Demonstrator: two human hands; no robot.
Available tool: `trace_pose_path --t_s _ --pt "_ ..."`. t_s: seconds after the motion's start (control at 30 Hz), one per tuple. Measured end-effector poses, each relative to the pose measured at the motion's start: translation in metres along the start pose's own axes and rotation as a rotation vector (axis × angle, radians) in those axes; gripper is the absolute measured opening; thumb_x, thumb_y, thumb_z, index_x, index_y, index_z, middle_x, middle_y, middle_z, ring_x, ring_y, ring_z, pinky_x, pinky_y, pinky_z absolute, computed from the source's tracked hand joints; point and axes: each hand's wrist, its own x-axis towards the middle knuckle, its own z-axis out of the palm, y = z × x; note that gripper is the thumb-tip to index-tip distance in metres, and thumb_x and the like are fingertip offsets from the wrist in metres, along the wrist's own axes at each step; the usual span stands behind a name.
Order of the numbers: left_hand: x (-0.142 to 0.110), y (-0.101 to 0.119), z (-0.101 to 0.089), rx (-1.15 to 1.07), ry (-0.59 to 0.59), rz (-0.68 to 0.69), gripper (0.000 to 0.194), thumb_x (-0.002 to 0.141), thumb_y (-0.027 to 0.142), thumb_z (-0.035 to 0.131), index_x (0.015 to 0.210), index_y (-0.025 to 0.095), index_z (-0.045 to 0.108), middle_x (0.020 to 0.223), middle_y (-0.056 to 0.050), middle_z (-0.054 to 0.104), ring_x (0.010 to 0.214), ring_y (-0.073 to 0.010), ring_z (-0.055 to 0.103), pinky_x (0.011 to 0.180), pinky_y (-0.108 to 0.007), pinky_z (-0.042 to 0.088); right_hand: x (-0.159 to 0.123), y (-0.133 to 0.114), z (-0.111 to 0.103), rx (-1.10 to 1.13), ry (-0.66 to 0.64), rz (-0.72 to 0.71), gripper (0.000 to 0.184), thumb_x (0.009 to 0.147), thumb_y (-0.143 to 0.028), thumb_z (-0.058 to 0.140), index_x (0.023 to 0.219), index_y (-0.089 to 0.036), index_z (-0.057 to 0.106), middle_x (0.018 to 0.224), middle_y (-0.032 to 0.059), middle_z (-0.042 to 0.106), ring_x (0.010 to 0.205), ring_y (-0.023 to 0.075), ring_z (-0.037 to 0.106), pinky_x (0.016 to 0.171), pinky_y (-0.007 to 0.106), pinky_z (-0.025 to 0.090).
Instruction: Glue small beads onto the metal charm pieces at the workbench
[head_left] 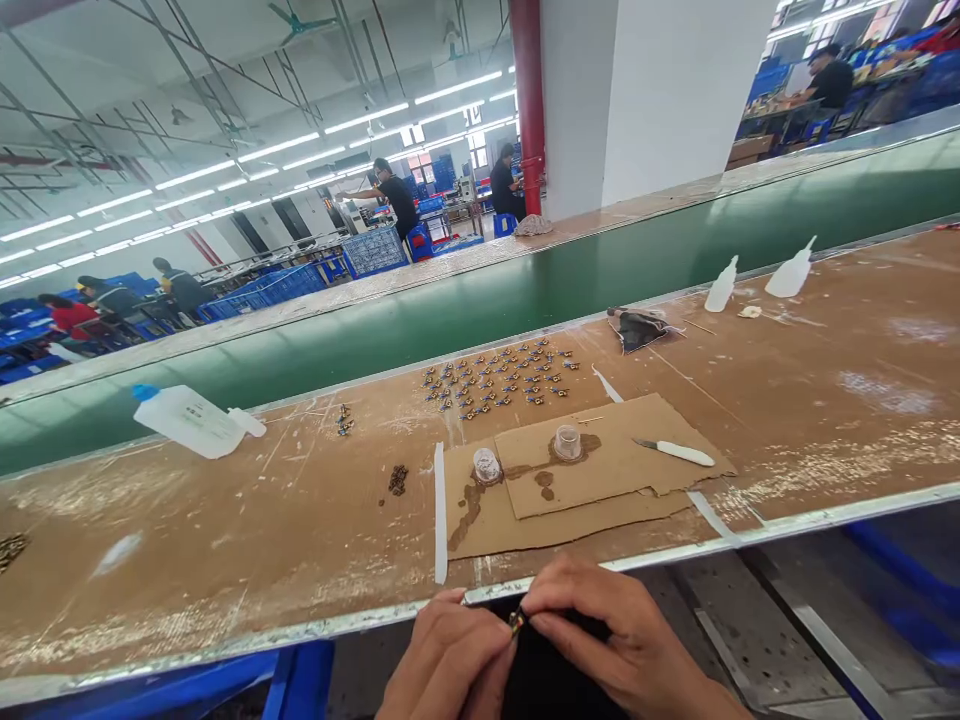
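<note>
In front of the table's near edge, my left hand (454, 655) pinches a small brass-coloured part (516, 622) with a dark end. My right hand (611, 625) closes thumb and forefinger on the dark end of the same part, so the two hands meet on it. Just beyond them lie stacked cardboard sheets (600, 480) with wet stains. On the cardboard stand a clear plastic cup (568, 441) and a cup with whitish contents (487, 465). A white-handled knife (686, 453) rests at its right side. Many small blue-and-brass parts (499, 378) are laid out in rows behind.
A large blue-capped bottle (191, 420) lies tipped at the left, near a small pile of brown pieces (398, 480). Two white squeeze bottles (721, 285) and a dark cloth (637, 328) are at the back right. A green conveyor belt (450, 315) runs behind; people work beyond it.
</note>
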Motion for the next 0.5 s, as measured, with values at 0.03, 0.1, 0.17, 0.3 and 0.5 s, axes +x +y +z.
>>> trace_pose_path --t_s 0.03,0.1,0.17,0.3,0.5 --pt "0.0 0.001 -0.001 -0.009 -0.012 0.005 0.01 0.082 0.013 0.057 0.081 0.022 0.062 0.062 0.0 0.064 0.057 -0.0102 0.059 0.075 -0.029 0.054 0.0 -0.001 0.0 0.002 -0.007 -0.001 0.011 0.087 -0.018 0.053 0.09 -0.018 0.063 0.08 0.0009 0.062 0.074 0.0072 0.058 0.068 0.015 0.046" --pt "0.0 0.002 -0.002 -0.017 -0.032 0.005 0.01 0.084 0.014 0.054 0.081 0.021 0.061 0.063 0.0 0.063 0.058 -0.0103 0.058 0.076 -0.031 0.053 0.002 -0.002 0.0 0.0 -0.015 -0.015 0.011 0.088 -0.019 0.052 0.09 -0.018 0.063 0.079 0.001 0.062 0.073 0.0074 0.058 0.067 0.015 0.046" --pt "0.0 0.003 -0.003 -0.015 -0.051 0.002 0.01 0.084 0.014 0.054 0.081 0.021 0.06 0.063 0.0 0.063 0.057 -0.0103 0.057 0.076 -0.032 0.053 0.003 -0.002 0.0 -0.008 -0.022 -0.033 0.011 0.088 -0.019 0.052 0.09 -0.018 0.062 0.079 0.0012 0.062 0.073 0.0076 0.059 0.067 0.016 0.047" --pt "0.001 0.004 -0.007 -0.005 -0.069 0.012 0.01 0.083 0.013 0.055 0.081 0.021 0.06 0.063 0.0 0.064 0.058 -0.0107 0.058 0.076 -0.032 0.054 0.004 -0.003 -0.001 -0.017 -0.024 -0.045 0.011 0.088 -0.019 0.051 0.089 -0.018 0.062 0.077 0.0012 0.062 0.072 0.0077 0.059 0.066 0.016 0.048" --pt "0.01 0.003 -0.015 0.01 -0.189 0.127 0.017 0.072 0.004 0.065 0.082 0.019 0.061 0.067 0.001 0.067 0.06 -0.011 0.062 0.076 -0.03 0.056 0.004 -0.006 -0.005 -0.021 -0.028 -0.071 0.011 0.086 -0.015 0.053 0.092 -0.02 0.062 0.08 0.0003 0.062 0.074 0.0071 0.059 0.068 0.014 0.048"
